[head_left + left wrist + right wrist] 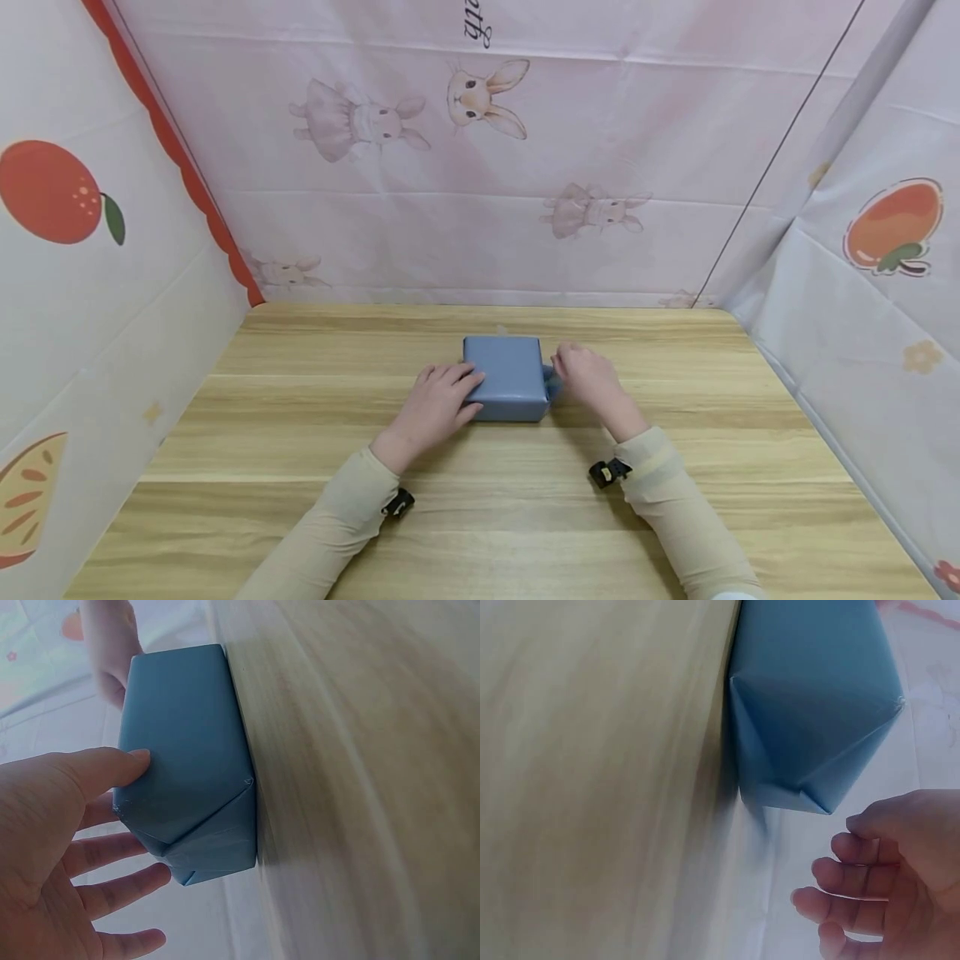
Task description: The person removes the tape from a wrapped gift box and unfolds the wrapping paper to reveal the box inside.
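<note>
A box wrapped in blue paper lies flat on the wooden table. My left hand rests at its left end. The thumb touches the front side in the left wrist view, and the other fingers are spread by the folded end. My right hand is just off the right end, beside a paper flap that sticks out there. In the right wrist view its fingers are loosely bent, with nothing seen between them. The right end's paper has slanted creases, and its lower tip is blurred.
A small pale, see-through bit lies on the table just behind the box. Printed cloth hangs along the table's back and both sides. Black straps with small devices sit at both wrists.
</note>
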Tool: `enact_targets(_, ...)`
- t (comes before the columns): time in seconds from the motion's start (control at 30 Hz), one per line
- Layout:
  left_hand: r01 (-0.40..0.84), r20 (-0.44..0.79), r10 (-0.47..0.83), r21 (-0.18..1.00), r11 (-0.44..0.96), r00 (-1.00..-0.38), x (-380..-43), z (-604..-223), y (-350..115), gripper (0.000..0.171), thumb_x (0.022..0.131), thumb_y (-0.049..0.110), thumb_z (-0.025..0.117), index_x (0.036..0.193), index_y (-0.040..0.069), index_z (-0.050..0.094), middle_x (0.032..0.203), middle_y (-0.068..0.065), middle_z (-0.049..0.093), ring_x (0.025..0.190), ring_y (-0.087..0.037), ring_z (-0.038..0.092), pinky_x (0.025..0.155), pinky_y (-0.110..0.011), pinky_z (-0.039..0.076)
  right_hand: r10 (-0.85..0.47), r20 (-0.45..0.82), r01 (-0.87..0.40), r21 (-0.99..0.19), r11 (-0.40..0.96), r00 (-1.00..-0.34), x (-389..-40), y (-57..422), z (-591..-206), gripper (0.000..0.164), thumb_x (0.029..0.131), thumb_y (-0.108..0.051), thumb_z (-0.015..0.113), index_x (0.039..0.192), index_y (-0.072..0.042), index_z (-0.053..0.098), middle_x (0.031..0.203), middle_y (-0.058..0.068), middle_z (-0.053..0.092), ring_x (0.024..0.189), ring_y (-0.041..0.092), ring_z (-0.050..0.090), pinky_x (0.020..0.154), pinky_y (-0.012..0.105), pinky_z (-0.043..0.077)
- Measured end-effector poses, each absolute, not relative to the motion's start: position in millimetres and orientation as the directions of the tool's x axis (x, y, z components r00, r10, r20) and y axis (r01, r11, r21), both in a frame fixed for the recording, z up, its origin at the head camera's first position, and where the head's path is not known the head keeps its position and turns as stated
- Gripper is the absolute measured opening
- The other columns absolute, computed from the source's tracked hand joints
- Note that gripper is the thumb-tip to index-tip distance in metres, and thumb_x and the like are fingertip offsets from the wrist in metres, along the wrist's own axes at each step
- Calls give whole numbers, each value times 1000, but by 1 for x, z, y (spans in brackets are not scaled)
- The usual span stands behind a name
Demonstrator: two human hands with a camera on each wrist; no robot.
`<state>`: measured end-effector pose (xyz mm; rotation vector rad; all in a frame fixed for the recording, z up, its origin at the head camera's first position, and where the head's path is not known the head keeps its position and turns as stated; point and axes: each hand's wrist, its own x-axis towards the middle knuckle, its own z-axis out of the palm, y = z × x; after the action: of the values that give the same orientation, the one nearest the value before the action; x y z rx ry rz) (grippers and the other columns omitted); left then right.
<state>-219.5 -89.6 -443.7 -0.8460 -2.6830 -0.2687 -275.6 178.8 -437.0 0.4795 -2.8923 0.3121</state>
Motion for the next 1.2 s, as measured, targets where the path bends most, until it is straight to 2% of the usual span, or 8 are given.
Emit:
enact_targets(0.33,580,341,522,87,810,-782,-220,-446,-90,46,94,35,64,134,13,60,139,-11,57,125,-30,55,104,-55,41,-280,217,-330,-251,910,-935,-272,175,-433,23,101,-22,50,90,-6,62,72,5,58,60,17,51,52,31,43)
enact_targets(0.53,585,359,523,85,807,-773,-220,-447,-90,45,94,35,64,133,13,60,138,-11,58,125,-30,55,103,-55,42,-272,262,-338,-253,907,-926,-268,171,-430,29,100,-34,54,85,-9,58,71,3,56,58,15,49,50,27,38)
enact_targets(0.73,578,332,521,98,810,-787,-221,-444,-92,48,96,43,59,134,15,59,139,-11,57,126,-30,55,104,-57,41,-318,263,-367,-162,916,-911,-263,163,-428,34,98,-42,55,90,-9,59,79,5,59,64,18,50,52,29,40)
enact_targets(0.9,564,319,508,112,818,-800,-223,-438,-94,49,98,49,52,134,17,60,138,-9,58,126,-30,55,104,-57,41,-348,252,-390,-142,910,-903,-261,159,-431,35,98,-42,56,94,-8,60,86,7,61,68,20,53,56,34,46)
enact_targets(1.1,545,397,470,96,833,-789,-235,-430,-94,43,97,46,55,124,14,65,127,-9,65,118,-29,60,100,-54,45,-359,263,-404,-142,904,-896,-260,159,-434,34,98,-40,56,100,-6,62,90,9,62,73,23,57,60,39,51)
enact_targets(1.2,506,420,425,99,857,-802,-243,-425,-92,39,97,46,56,113,14,68,115,-7,69,108,-29,64,94,-52,49,-361,272,-407,-137,903,-892,-261,159,-435,34,98,-40,55,99,-7,62,89,9,62,72,22,57,58,38,50)
